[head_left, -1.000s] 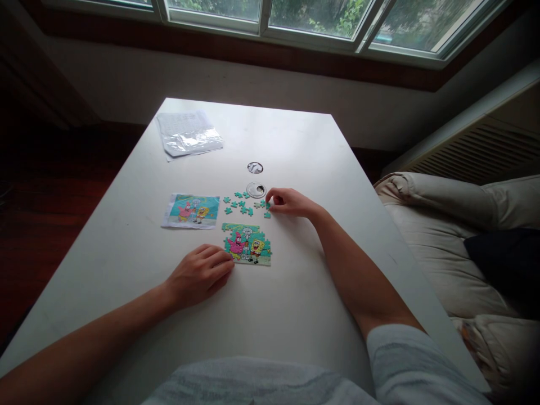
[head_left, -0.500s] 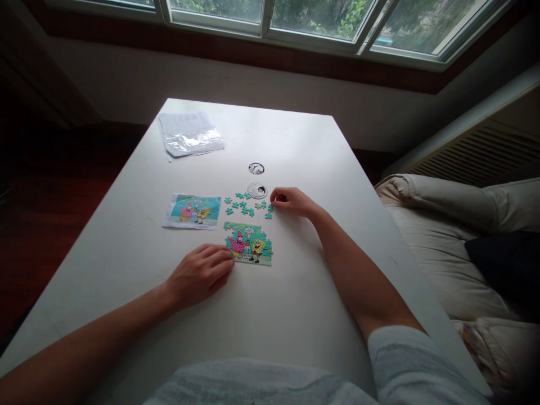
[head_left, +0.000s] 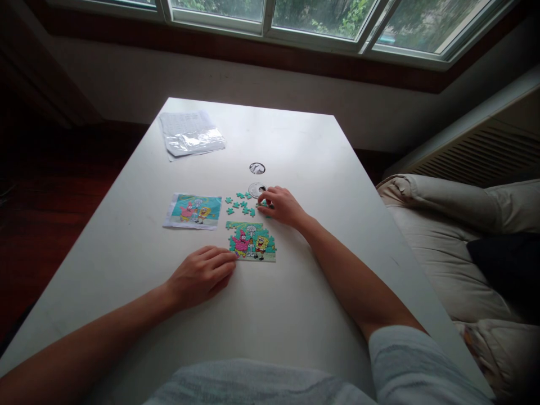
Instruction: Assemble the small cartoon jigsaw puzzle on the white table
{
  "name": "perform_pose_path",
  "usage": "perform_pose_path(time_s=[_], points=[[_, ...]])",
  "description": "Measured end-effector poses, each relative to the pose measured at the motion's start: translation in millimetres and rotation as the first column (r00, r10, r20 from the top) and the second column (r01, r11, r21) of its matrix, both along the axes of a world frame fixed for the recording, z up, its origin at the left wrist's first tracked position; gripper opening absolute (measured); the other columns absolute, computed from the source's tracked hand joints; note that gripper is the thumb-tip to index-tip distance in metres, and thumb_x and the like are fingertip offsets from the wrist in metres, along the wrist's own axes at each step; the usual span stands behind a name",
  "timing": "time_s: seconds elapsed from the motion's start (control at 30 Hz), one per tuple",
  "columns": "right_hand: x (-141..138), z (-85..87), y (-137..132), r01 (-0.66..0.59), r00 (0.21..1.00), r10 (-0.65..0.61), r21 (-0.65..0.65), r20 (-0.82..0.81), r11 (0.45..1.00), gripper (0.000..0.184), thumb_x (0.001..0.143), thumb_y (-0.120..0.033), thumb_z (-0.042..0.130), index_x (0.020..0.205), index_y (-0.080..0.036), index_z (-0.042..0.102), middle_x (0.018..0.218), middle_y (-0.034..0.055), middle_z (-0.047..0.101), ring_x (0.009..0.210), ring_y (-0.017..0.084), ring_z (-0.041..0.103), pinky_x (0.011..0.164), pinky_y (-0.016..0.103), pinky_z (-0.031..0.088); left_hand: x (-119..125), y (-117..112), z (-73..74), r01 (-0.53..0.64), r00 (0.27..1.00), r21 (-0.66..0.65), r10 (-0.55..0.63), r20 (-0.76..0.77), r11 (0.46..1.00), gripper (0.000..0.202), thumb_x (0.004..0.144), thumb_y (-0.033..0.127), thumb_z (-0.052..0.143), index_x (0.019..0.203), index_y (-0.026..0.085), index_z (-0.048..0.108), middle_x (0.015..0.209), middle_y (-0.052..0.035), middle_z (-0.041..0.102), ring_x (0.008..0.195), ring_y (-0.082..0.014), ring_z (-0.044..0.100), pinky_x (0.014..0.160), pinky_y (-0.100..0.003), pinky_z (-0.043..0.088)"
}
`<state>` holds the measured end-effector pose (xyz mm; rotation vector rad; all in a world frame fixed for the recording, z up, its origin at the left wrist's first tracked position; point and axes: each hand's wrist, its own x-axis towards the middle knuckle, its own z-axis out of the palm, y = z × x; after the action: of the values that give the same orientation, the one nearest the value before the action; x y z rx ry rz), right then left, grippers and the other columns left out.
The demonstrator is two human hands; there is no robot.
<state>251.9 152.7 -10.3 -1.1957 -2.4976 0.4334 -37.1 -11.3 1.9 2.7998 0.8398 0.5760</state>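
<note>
The partly joined jigsaw puzzle [head_left: 252, 242], with cartoon figures in pink, yellow and teal, lies flat on the white table. My left hand [head_left: 202, 274] rests beside it, palm down, fingers stretched out and fingertips at its lower left corner. Beyond the puzzle are several loose teal puzzle pieces [head_left: 243, 205]. Over the right part of these hovers my right hand [head_left: 282, 205], thumb and index finger bent downward with a gap between them. It hides some pieces, and none is plainly gripped. A printed picture sheet [head_left: 192, 211] of the same scene lies to the left.
Farther back on the table [head_left: 295, 146] lie papers in a clear plastic sleeve [head_left: 192, 133]. Two round fittings sit in the tabletop: a far hole [head_left: 257, 168] and a nearer disc [head_left: 254, 190], partly behind my right hand. A beige sofa [head_left: 439, 247] stands along the right side.
My right hand has moved left over the loose pieces, its thumb and index finger now farther apart. The joined puzzle has shifted slightly right and turned a little. My left hand has barely moved.
</note>
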Motion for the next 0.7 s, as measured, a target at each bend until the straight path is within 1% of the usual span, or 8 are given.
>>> perform_pose_path(time_s=[0.1,0.23,0.43,0.5,0.57,0.7], points=[[-2.2,1.6,-2.9,0.004,1.0,-0.004,0.004,0.027,1.0,0.014,0.091,-0.035,0.065,0.098,-0.023,0.068,0.095,0.0066,0.063,0.091,0.023,0.052,0.083,0.034,0.032,-0.1,0.1,0.0,0.009,1.0,0.003,-0.009,-0.009,1.0,0.018,0.096,0.018,0.053,0.109,0.02,0.066,0.124,-0.009,0.07,0.113,-0.0224,0.065,0.101,-0.04,0.051],[-4.1,1.5,-4.4,0.015,1.0,-0.015,-0.009,0.014,1.0,0.012,0.091,-0.03,0.063,0.099,-0.023,0.067,0.094,0.0062,0.063,0.091,0.023,0.051,0.081,0.033,0.033,1.3,0.6,0.6,0.042,0.999,0.003,-0.042,-0.021,0.999,0.016,0.096,0.018,0.054,0.107,0.019,0.065,0.127,-0.0092,0.069,0.115,-0.0229,0.064,0.103,-0.041,0.051],[-7.2,-0.4,-4.2,0.008,1.0,-0.01,-0.075,-0.023,0.997,0.009,0.087,-0.028,0.066,0.095,-0.022,0.067,0.09,0.0045,0.061,0.088,0.022,0.052,0.08,0.032,0.034,2.5,0.5,1.9,0.067,0.998,0.004,-0.067,-0.017,0.998,0.016,0.096,0.017,0.054,0.107,0.018,0.065,0.127,-0.0097,0.068,0.115,-0.0233,0.064,0.103,-0.041,0.05],[-7.8,-0.5,-4.2,0.004,0.999,-0.007,-0.086,-0.033,0.996,0.008,0.087,-0.027,0.066,0.093,-0.022,0.066,0.09,0.0045,0.061,0.089,0.022,0.052,0.081,0.032,0.034,2.4,-0.1,3.5,0.076,0.997,0.013,-0.076,0.008,0.997,0.017,0.095,0.016,0.054,0.107,0.018,0.065,0.122,-0.0097,0.07,0.111,-0.0221,0.065,0.1,-0.04,0.051],[-7.9,-0.5,-4.4,0.008,0.999,-0.011,-0.089,-0.034,0.996,0.008,0.087,-0.028,0.066,0.093,-0.022,0.066,0.09,0.0046,0.061,0.089,0.022,0.052,0.081,0.032,0.034,1.8,-1.4,5.6,0.084,0.995,0.025,-0.086,0.05,0.996,0.018,0.095,0.016,0.054,0.108,0.019,0.065,0.114,-0.0088,0.072,0.102,-0.0198,0.067,0.094,-0.037,0.053],[-8.0,0.5,-5.8,0.058,0.998,-0.06,-0.067,-0.022,0.996,0.013,0.088,-0.03,0.065,0.099,-0.023,0.066,0.09,0.0048,0.061,0.088,0.022,0.052,0.079,0.032,0.034,-1.1,-5.6,8.4,0.104,0.985,0.061,-0.111,0.133,0.993,0.016,0.094,0.018,0.054,0.106,0.021,0.063,0.101,-0.0067,0.073,0.085,-0.0163,0.066,0.083,-0.033,0.053]])
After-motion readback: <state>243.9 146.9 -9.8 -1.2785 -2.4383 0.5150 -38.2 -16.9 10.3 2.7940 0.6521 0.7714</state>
